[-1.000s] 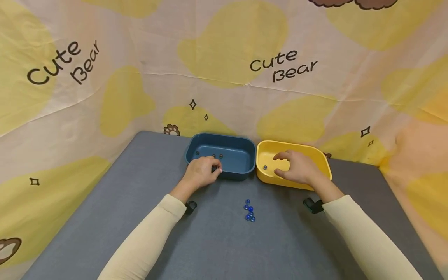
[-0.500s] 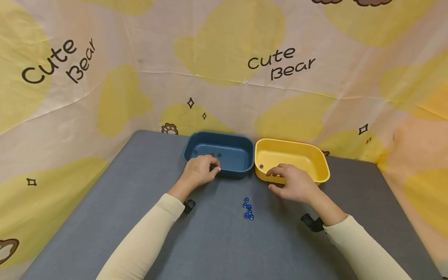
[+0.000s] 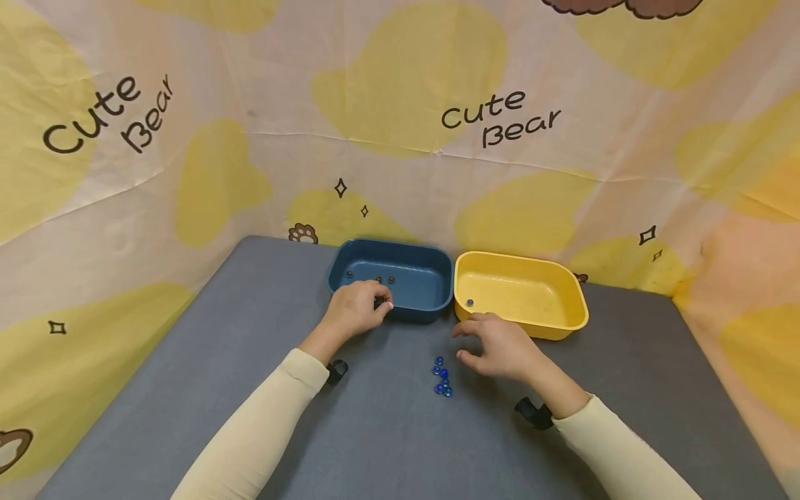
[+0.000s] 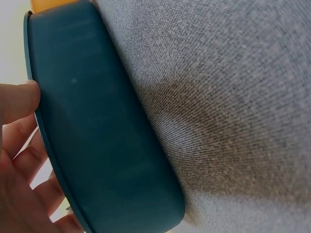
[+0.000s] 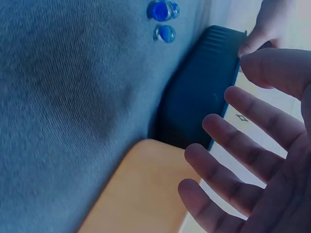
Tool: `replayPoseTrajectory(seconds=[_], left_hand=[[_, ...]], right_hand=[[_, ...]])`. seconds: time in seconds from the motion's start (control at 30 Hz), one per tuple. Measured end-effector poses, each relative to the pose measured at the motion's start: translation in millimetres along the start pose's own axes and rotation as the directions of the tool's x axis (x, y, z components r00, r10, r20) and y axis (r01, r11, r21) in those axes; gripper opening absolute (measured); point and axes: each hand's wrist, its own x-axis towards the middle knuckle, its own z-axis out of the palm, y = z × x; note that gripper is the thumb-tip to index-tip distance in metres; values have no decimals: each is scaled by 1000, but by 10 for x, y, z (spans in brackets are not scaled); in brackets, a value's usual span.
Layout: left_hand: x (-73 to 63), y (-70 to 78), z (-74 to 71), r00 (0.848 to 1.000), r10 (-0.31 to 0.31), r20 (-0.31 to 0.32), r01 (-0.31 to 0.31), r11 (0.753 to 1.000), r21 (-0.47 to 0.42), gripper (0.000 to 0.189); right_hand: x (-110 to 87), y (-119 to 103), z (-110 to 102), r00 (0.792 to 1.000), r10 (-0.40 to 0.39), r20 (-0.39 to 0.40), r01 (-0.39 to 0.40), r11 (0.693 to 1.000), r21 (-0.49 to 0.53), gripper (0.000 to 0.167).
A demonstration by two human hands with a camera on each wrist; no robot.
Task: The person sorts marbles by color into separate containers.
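Observation:
My left hand is at the near rim of a blue plastic bin. In the left wrist view its thumb lies against the rim while the fingers curl over the inner side, so it grips the rim. Three small brownish marbles lie inside that bin. My right hand hovers over the table in front of a yellow bin, fingers spread and slightly bent, holding nothing. Left of it sits a cluster of several blue glass marbles. One marble lies in the yellow bin.
Both bins stand side by side at the back of a grey cloth-covered table. Behind and at the sides hangs a patterned fabric curtain. A dark strap is on the right wrist, another strap on the left.
My right hand has moved from above the yellow bin toward me and left, closer to the blue marbles. The left hand stays at the blue bin's rim.

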Motion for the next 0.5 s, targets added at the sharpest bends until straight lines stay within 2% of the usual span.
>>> replayPoseTrajectory(seconds=[0.5], left_hand=[[2, 1, 7, 1000, -14, 7, 14, 1000, 18, 9]], right_hand=[[100, 8, 182, 998, -31, 46, 29, 999, 43, 21]])
